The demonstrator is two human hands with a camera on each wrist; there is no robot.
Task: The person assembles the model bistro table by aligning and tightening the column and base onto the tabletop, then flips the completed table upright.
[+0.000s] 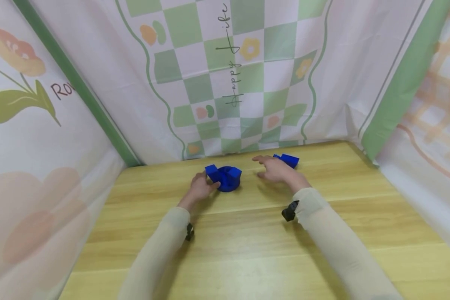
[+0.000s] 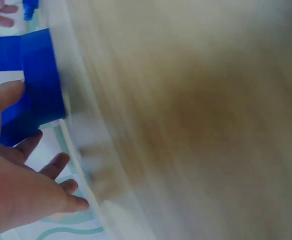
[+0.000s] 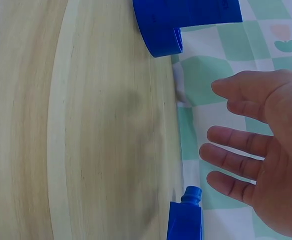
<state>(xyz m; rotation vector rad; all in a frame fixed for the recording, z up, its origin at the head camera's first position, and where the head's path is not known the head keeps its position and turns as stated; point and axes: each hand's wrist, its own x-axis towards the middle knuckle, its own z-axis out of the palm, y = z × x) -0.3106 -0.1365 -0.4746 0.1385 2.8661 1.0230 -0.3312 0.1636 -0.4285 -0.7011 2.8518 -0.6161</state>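
A blue round piece [image 1: 229, 183] with two block-shaped arms sticking up from it stands toward the back of the table. My left hand [image 1: 200, 186] holds its left side, the thumb in front and the index finger behind; in the left wrist view the other fingers are spread apart. To the right, my right hand [image 1: 277, 170] hovers with loosely extended fingers and nothing in them. Partly hidden behind that hand lies a blue block [image 1: 289, 160]. In the right wrist view this blue block [image 3: 185, 222] shows a narrow ribbed knob at one end.
The wooden table [image 1: 225, 250] ends at the back against a hanging cloth [image 1: 232, 75] with green and white checks. Printed cloth also hangs along the left and right sides. A small black device [image 1: 290, 211] is worn at the right wrist.
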